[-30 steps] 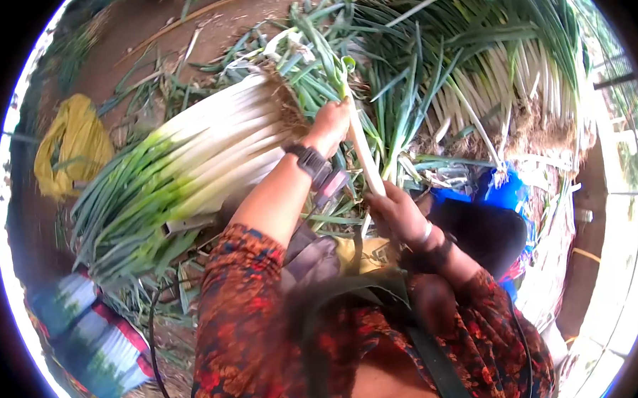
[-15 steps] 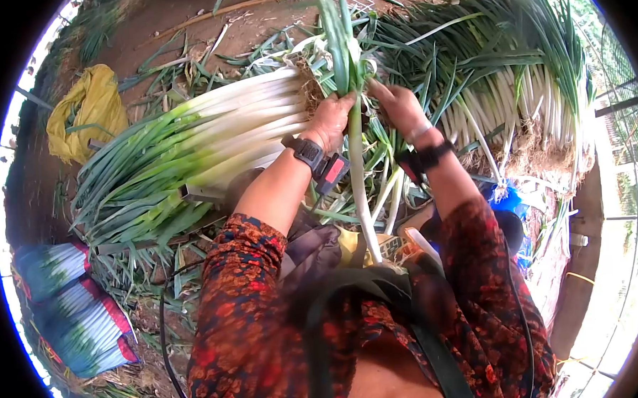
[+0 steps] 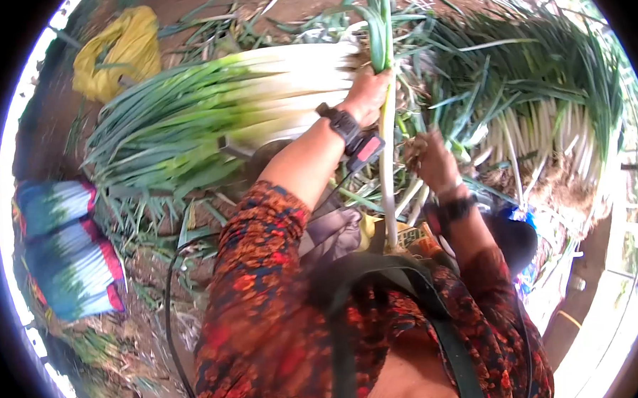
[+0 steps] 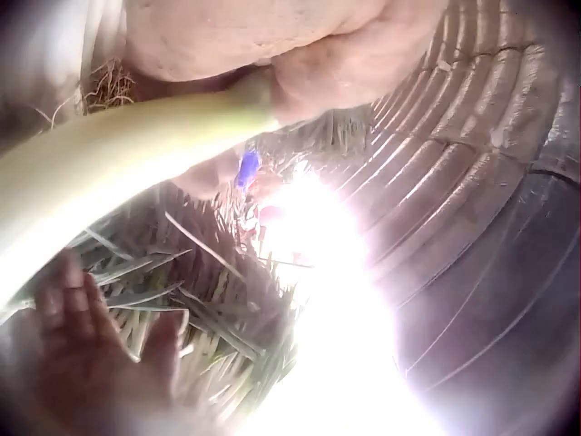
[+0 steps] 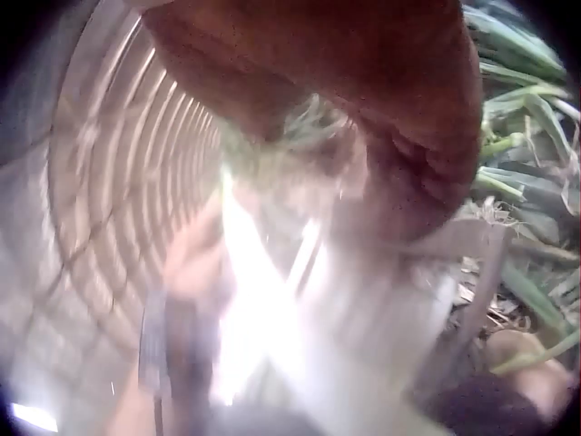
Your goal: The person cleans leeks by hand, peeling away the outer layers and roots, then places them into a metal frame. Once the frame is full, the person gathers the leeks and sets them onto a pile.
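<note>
The left hand grips one leek, fingers wrapped round it just below the leaves; the green tops rise above the grip and the pale shank drops below it to the chest strap. The left forearm reaches up and inward, with a dark watch band and a small box close behind the grip.

Just right of the shank is the right hand, blurred in the head view; the left wrist view shows its fingers extended and thumb apart, clear of the leek. A pale bracelet and one dark band circle that wrist.

Immediately left of the grip, one large stack of leeks lies with its root ends by the knuckles, crowding that side; they are too many to count. A metal bar shows at its lower edge. Loose leaves litter the ground above the grip.

Farther right, past the right hand, lies a second pile of leeks, roots toward the person. Farthest left are one yellow bag and, lower, a printed sack.
</note>
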`<act>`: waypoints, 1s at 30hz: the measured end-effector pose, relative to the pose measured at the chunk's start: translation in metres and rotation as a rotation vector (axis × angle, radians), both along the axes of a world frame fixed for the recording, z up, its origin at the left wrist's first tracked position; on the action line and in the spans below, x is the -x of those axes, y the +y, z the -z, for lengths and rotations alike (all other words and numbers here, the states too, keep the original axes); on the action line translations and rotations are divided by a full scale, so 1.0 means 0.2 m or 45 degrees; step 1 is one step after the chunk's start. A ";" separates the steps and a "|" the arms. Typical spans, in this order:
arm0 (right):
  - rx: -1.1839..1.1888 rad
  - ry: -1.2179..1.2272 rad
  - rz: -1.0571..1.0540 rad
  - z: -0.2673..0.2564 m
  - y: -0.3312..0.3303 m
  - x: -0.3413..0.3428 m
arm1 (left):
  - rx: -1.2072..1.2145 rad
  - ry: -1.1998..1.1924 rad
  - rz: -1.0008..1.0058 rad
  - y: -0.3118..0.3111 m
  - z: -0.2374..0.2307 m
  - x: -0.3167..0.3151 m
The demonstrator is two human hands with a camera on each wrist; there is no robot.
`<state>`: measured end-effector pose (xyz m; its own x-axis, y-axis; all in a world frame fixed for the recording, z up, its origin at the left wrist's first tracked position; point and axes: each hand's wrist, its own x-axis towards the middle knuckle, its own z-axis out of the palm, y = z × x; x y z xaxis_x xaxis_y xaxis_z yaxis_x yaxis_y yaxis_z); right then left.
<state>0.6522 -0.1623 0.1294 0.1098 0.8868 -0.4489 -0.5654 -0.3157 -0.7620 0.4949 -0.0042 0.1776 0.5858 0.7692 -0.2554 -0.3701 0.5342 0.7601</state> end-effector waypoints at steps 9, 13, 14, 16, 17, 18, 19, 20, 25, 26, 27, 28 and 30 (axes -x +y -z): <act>-0.730 -1.804 -0.348 -0.22 0.03 0.37 | -0.542 -0.062 -0.824 0.20 -0.32 0.65; -1.024 -1.850 -0.245 -0.34 0.39 0.51 | -0.530 -0.035 -0.953 0.14 -0.48 1.13; -1.037 -1.803 -0.234 -0.36 0.47 0.54 | -0.537 0.085 -1.020 0.14 -0.48 1.24; -0.893 -1.858 -0.349 -0.30 0.64 0.60 | -0.313 0.554 -1.050 0.15 -0.47 1.44; -0.905 -2.041 -0.321 -0.22 0.71 0.62 | -0.254 0.966 -0.917 0.14 -0.47 1.49; -0.916 -2.228 -0.289 -0.11 0.79 0.63 | -0.192 1.367 -0.764 0.12 -0.47 1.52; -0.923 -2.419 -0.257 -0.05 0.82 0.64 | -0.120 1.755 -0.589 0.12 -0.46 1.55; -0.645 -2.559 -0.486 -0.04 0.81 0.66 | -0.342 2.123 -0.552 0.15 -0.33 1.57; -0.519 -2.437 -0.637 0.05 0.86 0.65 | -1.673 2.195 -0.445 0.23 0.06 1.61; -0.517 -2.418 -0.676 0.05 0.87 0.65 | -1.611 2.173 -0.320 0.27 0.09 1.61; -0.514 -2.401 -0.709 0.05 0.88 0.63 | -1.522 2.193 -0.237 0.29 0.06 1.58; -0.509 -2.385 -0.747 0.05 0.89 0.62 | -1.523 2.163 -0.172 0.30 0.05 1.58; -0.454 -2.377 -0.756 0.04 0.91 0.63 | -1.450 2.190 -0.089 0.34 0.08 1.60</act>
<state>0.5253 0.0199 0.1211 -0.1403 0.9898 0.0248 0.9607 0.1421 -0.2383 0.1741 0.0637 0.1625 0.2890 0.9507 0.1128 0.9340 -0.3059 0.1844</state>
